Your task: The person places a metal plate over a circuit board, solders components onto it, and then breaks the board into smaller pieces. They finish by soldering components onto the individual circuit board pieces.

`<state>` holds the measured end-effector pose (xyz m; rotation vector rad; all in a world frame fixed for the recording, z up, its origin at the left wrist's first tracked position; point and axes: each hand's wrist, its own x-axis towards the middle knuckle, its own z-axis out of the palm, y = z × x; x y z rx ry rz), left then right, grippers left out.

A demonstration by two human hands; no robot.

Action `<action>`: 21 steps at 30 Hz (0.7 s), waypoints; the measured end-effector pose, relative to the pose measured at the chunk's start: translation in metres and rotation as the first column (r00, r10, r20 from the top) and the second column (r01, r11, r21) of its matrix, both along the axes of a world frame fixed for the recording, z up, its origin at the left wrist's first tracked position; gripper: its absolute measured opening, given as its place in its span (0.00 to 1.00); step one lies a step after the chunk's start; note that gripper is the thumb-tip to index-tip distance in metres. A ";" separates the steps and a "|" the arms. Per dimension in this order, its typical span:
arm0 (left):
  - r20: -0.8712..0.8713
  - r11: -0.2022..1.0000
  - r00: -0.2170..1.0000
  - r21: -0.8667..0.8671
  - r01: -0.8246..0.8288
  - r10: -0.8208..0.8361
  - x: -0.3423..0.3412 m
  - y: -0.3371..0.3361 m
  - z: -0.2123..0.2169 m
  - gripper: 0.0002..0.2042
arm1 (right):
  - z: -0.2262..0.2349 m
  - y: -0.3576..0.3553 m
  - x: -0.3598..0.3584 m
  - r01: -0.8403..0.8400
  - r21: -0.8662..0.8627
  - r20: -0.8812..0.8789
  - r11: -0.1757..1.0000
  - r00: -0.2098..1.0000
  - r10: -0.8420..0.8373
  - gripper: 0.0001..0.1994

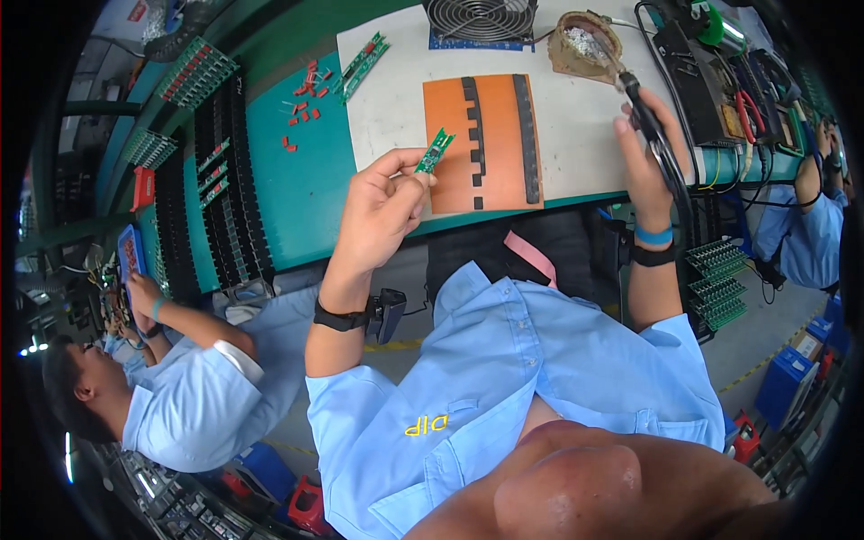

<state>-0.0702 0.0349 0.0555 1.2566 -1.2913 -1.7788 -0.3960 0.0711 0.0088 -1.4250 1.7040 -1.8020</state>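
1. My left hand (382, 211) pinches a small green circuit board (435, 150) by its lower end between thumb and fingertips, held up and tilted above the near edge of the surface (306, 180).
2. My right hand (643, 148) is closed around the handle of a soldering iron (643, 108), its tip pointing up toward the tip-cleaner holder (585, 40).
3. I judge the step goes best if I keep my fingers on the board's edge, clear of the joints, and steady both wrists before bringing the tip over.
4. The board sits well to the left of the iron, the orange mat (481, 144) lying between and beneath them.
5. Further out, more green boards (360, 63) and red parts (306, 94) lie at the far left; a fan (481, 18) stands behind the mat.
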 end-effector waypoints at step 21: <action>0.713 0.430 0.446 -0.690 0.582 0.541 0.012 -0.126 -0.026 0.13 | -0.004 0.008 -0.016 -0.158 -0.092 -0.132 0.983 0.981 0.145 0.19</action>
